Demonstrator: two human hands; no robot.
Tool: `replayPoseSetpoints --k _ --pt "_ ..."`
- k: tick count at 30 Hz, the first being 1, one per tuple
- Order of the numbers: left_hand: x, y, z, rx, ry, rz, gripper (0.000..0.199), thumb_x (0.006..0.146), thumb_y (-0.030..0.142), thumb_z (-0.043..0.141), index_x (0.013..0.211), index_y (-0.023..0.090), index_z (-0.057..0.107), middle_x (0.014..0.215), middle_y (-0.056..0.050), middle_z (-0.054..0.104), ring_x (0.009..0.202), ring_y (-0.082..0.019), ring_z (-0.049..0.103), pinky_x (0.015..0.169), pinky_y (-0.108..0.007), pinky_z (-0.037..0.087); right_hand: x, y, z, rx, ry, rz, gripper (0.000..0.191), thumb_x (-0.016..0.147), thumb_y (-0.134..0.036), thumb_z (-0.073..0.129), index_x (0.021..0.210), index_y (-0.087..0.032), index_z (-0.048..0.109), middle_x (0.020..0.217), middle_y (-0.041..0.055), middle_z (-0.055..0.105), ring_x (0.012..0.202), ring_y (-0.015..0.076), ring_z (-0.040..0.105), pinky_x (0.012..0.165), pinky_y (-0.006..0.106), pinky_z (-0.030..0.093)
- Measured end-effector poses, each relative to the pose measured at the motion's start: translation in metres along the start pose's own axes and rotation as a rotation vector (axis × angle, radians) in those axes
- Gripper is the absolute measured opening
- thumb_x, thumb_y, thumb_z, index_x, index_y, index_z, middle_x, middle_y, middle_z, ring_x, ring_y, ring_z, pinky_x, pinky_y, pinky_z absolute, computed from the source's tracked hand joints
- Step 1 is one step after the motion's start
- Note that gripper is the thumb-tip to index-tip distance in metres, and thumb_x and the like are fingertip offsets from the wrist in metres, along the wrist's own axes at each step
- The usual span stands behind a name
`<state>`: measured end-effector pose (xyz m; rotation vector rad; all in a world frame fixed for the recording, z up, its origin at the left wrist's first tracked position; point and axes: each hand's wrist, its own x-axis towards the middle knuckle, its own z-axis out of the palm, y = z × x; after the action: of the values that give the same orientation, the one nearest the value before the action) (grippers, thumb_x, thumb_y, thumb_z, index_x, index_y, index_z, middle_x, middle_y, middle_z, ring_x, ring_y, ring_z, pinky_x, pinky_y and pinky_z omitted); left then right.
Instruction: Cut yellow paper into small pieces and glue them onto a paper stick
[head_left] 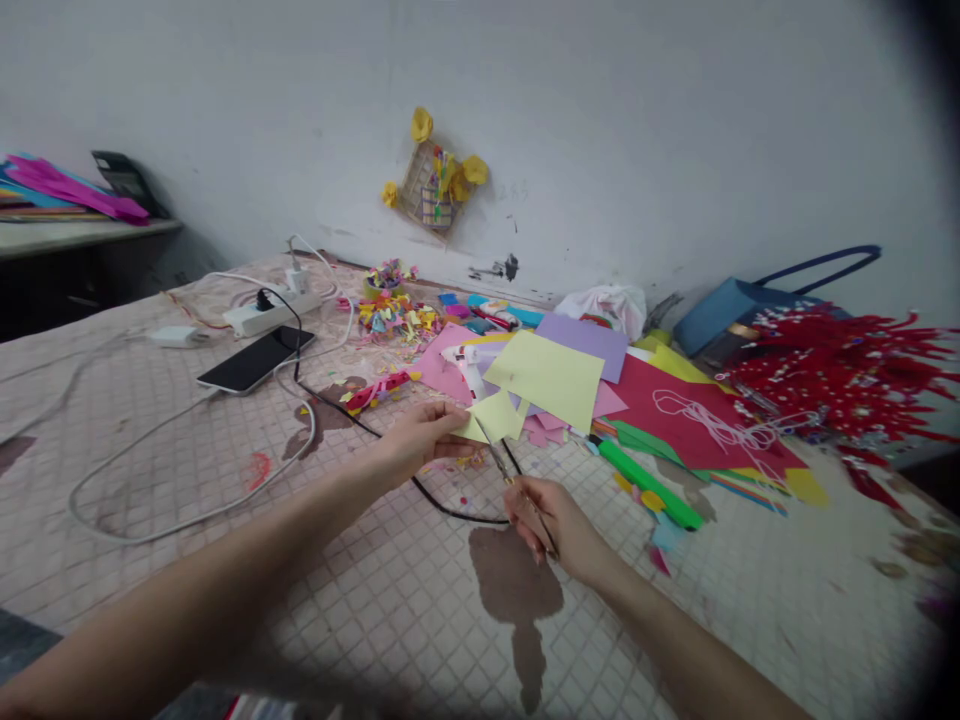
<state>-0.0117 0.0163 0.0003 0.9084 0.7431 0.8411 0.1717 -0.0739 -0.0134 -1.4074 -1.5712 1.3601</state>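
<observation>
My left hand pinches a small piece of pale yellow paper by its left edge, above the table. A pair of scissors is gripped in my right hand, its blades pointing up and left against that paper. Just behind lies a larger pale yellow sheet, resting over a purple sheet and pink paper. A white glue gun rests beside these sheets, and its black cord seems to pass under my hands.
A tablet, a power strip and loose white cables occupy the left. Paper scraps are heaped at the back. To the right are red paper, white string, a green marker-like stick and red tinsel-like decorations.
</observation>
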Motion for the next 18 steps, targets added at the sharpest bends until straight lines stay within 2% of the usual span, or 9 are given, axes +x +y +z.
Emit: replayPoseSetpoints --k 6,11,18 --pt "-0.0002 0.0006 -0.0001 -0.004 -0.042 -0.049 0.009 0.079 0.018 0.058 0.079 0.010 0.055 0.080 -0.012 0.070 0.069 -0.015 0.068 0.063 -0.020 0.055 0.0018 -0.0016 -0.0020 -0.004 -0.012 0.009 0.043 0.080 -0.057 0.042 0.065 -0.017 0.046 0.037 -0.0080 0.039 0.028 0.0056 0.034 0.030 0.017 0.026" --pt "-0.0009 -0.0006 0.0005 -0.029 -0.068 -0.089 0.009 0.078 0.017 0.059 0.078 0.010 0.055 0.078 -0.013 0.070 0.068 -0.016 0.068 0.062 -0.020 0.055 -0.0010 -0.0058 -0.0011 0.015 -0.058 0.004 0.048 0.081 -0.061 0.035 0.068 -0.017 0.047 0.039 -0.0075 0.040 0.031 0.0055 0.036 0.033 0.017 0.027" --pt "-0.0032 -0.0030 0.0032 -0.026 -0.103 -0.103 0.010 0.077 0.019 0.060 0.077 0.010 0.055 0.082 -0.014 0.070 0.071 -0.017 0.068 0.061 -0.019 0.055 -0.0016 -0.0092 -0.0001 0.052 -0.060 0.005 0.049 0.081 -0.062 0.036 0.067 -0.017 0.047 0.039 -0.0076 0.039 0.031 0.0053 0.034 0.033 0.017 0.027"
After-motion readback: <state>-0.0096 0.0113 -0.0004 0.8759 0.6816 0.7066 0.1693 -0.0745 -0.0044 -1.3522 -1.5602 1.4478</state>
